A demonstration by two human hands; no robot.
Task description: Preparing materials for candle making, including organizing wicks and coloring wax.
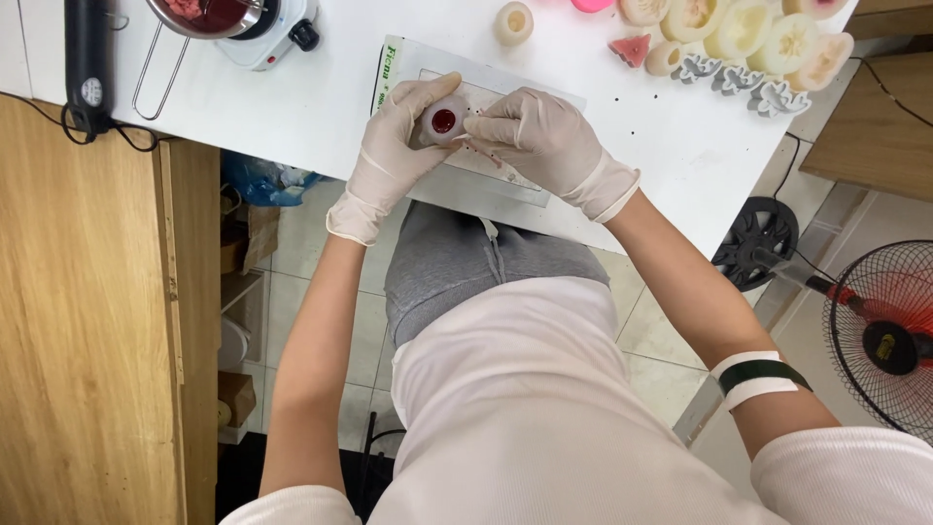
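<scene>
Item one: a small round pale mould with red filling showing at its top, one in number. We hold it over the grey cutting mat at the near edge of the white table. Our left hand, gloved, wraps around the mould, fingers curled on its left side. Our right hand, also gloved, has its fingertips pinched narrow at the mould's right rim; a thin stick-like piece shows under them, too small to identify.

Surroundings, counted where we can:
- One metal pot with a red mass in it, on one small white hotplate, far left of the table.
- One black handled tool with a cord, at the table's left edge.
- One single round cream piece beyond the mat.
- A cluster of cream and pink flower-shaped pieces at far right; they overlap, so we cannot count them surely.
- One red wedge piece beside that cluster.
- One floor fan, right.
- One wooden cabinet, left.

Nothing lies between hands and mould.
</scene>
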